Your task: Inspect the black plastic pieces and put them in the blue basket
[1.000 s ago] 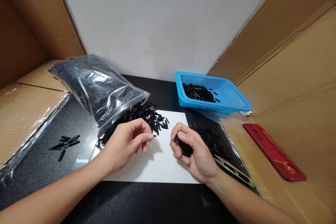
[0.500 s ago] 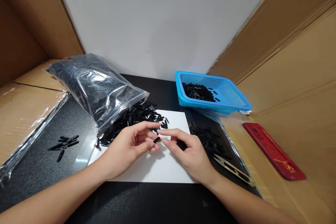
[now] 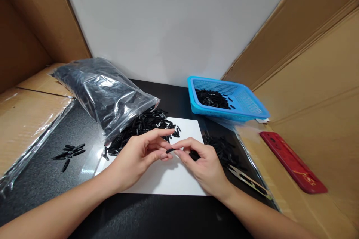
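Observation:
A small black strip point(image 3: 169, 150) is held between both hands above a white sheet point(image 3: 165, 179). My left hand point(image 3: 144, 153) pinches its left end between thumb and fingers, the index finger stretched out above it. The thumb and index fingertip of my right hand point(image 3: 202, 160) close on its right end. Something black shows under the curled fingers of my right hand, too hidden to make out. Behind my left hand lies a heap of black strips point(image 3: 146, 123), partly on the sheet.
A clear bag of black pieces point(image 3: 103, 89) lies at the back left, a few strips point(image 3: 68, 153) below it. Right are a blue basket point(image 3: 238, 114) with strips, a dark pile point(image 3: 224, 151), metal snips point(image 3: 249, 182) and a red case point(image 3: 293, 162). Cardboard flanks both sides.
My right thumb and index finger have moved left and closed on the strip's right end. The strip now lies flatter between the two hands.

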Available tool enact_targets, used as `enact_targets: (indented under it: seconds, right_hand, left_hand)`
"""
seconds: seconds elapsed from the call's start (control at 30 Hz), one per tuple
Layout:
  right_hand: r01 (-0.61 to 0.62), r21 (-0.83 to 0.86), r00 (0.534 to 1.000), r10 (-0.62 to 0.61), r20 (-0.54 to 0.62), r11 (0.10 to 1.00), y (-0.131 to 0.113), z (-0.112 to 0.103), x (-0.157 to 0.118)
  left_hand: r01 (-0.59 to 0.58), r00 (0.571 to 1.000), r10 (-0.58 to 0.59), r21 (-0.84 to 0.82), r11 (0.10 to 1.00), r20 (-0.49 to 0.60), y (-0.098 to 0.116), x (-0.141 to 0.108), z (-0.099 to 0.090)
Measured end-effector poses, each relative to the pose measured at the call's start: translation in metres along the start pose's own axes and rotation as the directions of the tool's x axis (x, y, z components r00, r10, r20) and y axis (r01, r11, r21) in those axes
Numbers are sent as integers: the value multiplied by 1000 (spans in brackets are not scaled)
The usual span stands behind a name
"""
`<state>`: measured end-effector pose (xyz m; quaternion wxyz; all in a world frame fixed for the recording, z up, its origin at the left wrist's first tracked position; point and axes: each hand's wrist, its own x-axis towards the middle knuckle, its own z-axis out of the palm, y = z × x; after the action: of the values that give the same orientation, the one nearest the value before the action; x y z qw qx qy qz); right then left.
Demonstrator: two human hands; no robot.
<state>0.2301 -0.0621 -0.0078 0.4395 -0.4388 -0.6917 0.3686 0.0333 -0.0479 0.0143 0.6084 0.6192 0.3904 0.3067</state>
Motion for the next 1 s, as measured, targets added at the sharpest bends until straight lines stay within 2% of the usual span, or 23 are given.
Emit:
enact_targets:
  seconds: [0.1,0.17,0.2,0.27,0.33,0.47,0.57,0.7,0.87,0.93,1.0]
  right_hand:
    - [-4,-45,1000,4,-9,999,2,-1,-2]
    - [-15,-48,1000,14,-15,999,3,-1,-3]
    - [-25,-40,1000,24,-18,999,3,-1,-3]
    - [-53,-25,998,52,-23,998,3,-1,-4]
    - [-86,-22,996,85,-23,996,2,-1,-4]
    - [-125,11,992,125,-17,992,-1,0,-4]
    - [-130,61,991,131,-22,990,-4,0,-3]
    - [-139,118,990,142,-24,983,-4,0,-3]
    - [-260,316,965,254,61,912,3,2,-3]
    - [-344,457,938,318,135,820,5,2,-2]
    - [-424,601,903,371,218,678,4,1,0]
  left_hand:
    - [-32,999,31,74,997,18,-2,2,-3]
    - [-86,996,89,270,959,-1,-6,5,-7]
    - [-111,992,128,412,904,-14,-8,6,-9]
    - [-136,981,193,680,720,-8,-12,9,-12]
    - [-141,978,205,818,557,29,-16,11,-14]
    - [-161,973,219,906,393,78,-22,13,-11]
    - [-184,960,264,915,359,90,-26,13,-9]
    - [-209,945,320,877,433,68,-23,11,-7]
    - [-199,945,326,728,656,-36,-10,9,-9]
    - [-136,964,244,598,790,-103,-5,9,-9]
    - [-28,987,82,359,933,-136,-2,8,-7]
